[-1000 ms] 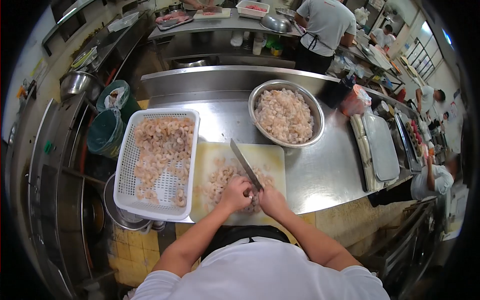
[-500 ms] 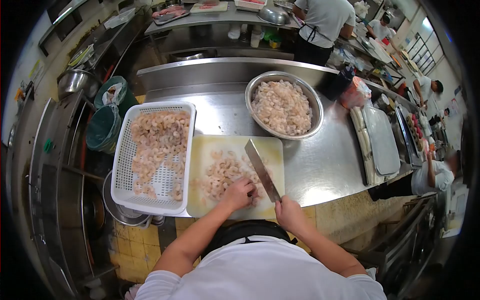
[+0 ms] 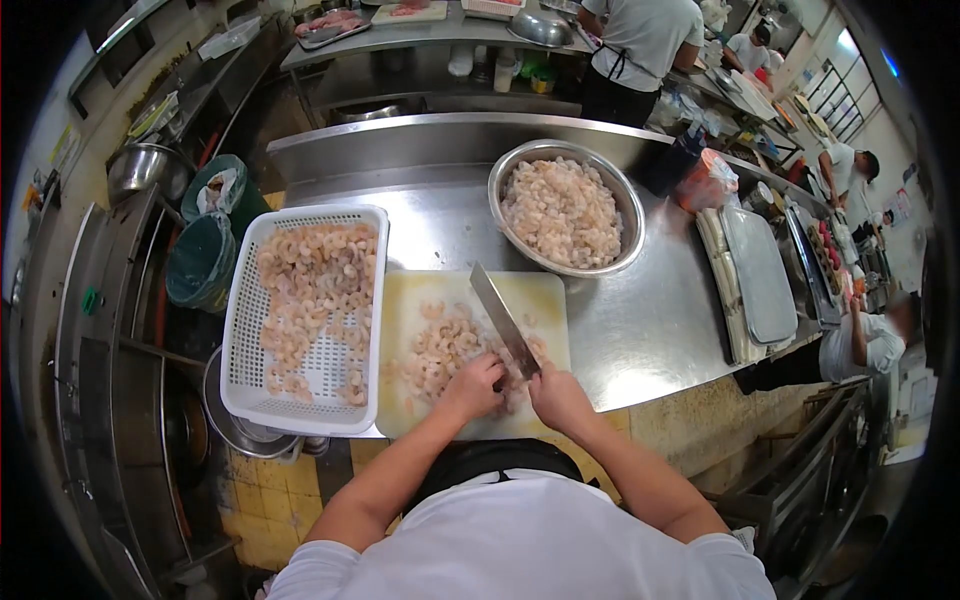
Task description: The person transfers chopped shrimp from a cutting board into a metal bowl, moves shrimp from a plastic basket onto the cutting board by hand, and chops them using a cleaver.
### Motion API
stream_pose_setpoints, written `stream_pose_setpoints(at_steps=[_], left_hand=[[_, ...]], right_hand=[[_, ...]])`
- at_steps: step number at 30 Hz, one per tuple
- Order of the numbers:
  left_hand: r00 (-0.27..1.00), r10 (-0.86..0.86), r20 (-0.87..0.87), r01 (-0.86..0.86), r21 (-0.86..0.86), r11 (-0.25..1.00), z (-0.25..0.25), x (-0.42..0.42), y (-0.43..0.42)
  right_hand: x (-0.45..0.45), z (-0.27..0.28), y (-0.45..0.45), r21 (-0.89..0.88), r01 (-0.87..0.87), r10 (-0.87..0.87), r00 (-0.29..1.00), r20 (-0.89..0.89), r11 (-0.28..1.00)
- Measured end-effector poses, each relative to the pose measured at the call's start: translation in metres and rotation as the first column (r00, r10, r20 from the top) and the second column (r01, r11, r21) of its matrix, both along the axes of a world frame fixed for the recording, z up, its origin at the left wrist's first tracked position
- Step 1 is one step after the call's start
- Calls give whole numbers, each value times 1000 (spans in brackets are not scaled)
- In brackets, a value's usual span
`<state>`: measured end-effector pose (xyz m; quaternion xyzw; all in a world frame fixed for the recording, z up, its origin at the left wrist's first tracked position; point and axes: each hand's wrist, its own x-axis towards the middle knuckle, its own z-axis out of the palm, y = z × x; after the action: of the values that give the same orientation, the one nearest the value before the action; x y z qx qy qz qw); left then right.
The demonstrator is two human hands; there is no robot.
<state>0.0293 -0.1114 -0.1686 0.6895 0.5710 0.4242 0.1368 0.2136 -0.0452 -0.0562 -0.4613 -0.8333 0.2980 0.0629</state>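
My right hand [image 3: 562, 400] grips the handle of a cleaver [image 3: 506, 322], its wide blade slanting up and left over the cutting board [image 3: 396, 300]. The blade is close beside my left hand [image 3: 477, 387], whose fingers are curled down on shrimp at the board's near side; what they pinch is hidden. Peeled shrimp [image 3: 443, 340] lie heaped on the board just beyond my left hand. More shrimp fill part of a white perforated basket [image 3: 232, 355] at the left. A steel bowl [image 3: 641, 232] beyond the board is heaped with shrimp pieces.
The steel table [image 3: 655, 330] has a raised back edge. At its right lie a stacked flat tray [image 3: 757, 275] and an orange-white container [image 3: 708, 180]. Green bins [image 3: 203, 262] stand left of the basket. A co-worker in an apron [image 3: 640, 60] stands at the counter behind.
My right hand has moved left with the cleaver, bringing the blade closer to my left hand. My left hand has hardly shifted.
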Motion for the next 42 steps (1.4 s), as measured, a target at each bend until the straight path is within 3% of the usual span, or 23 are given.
stream_pose_setpoints(at_steps=[5,8,11,14,17,20,24,27,30,33,36,39,42], left_hand=[[999,-4,-37,1,-100,995,4,0,0],[998,24,-62,-30,-88,996,-2,0,2],[999,12,-45,-16,-91,996,-3,0,1],[1000,6,6,-6,-66,998,5,-3,1],[998,41,39,-40,-23,999,11,-2,-4],[999,44,-2,-44,-51,998,-1,-1,-6],[995,75,-60,-82,-116,990,1,-3,-4],[998,41,-48,-46,-121,992,-2,-6,-2],[993,113,21,-114,76,991,11,-3,-8],[990,132,-47,-131,27,991,21,-7,-16],[992,105,-68,-110,-85,990,7,-9,-15],[994,88,-66,-97,-135,986,-8,-9,-11],[995,77,-59,-86,-176,981,10,-11,-13]], right_hand=[[18,27,-32,-96,37,-17,979,202,995],[15,-33,-25,-76,7,4,989,147,997],[-12,-29,0,-17,-79,80,995,55,997],[-8,-40,13,46,-49,52,996,-66,998],[3,10,-9,-51,32,-29,997,69,998],[18,6,-30,-66,12,3,974,226,998],[-3,-22,-16,-26,-131,132,990,45,991],[-26,-26,6,9,-119,118,991,58,993],[-8,-34,5,27,-34,35,998,-51,999],[6,23,-15,-87,23,-17,998,65,996],[13,18,-28,-90,10,4,988,151,996],[8,-32,-25,-76,-49,58,992,116,996],[-16,-36,-10,-16,-75,75,997,27,997]])
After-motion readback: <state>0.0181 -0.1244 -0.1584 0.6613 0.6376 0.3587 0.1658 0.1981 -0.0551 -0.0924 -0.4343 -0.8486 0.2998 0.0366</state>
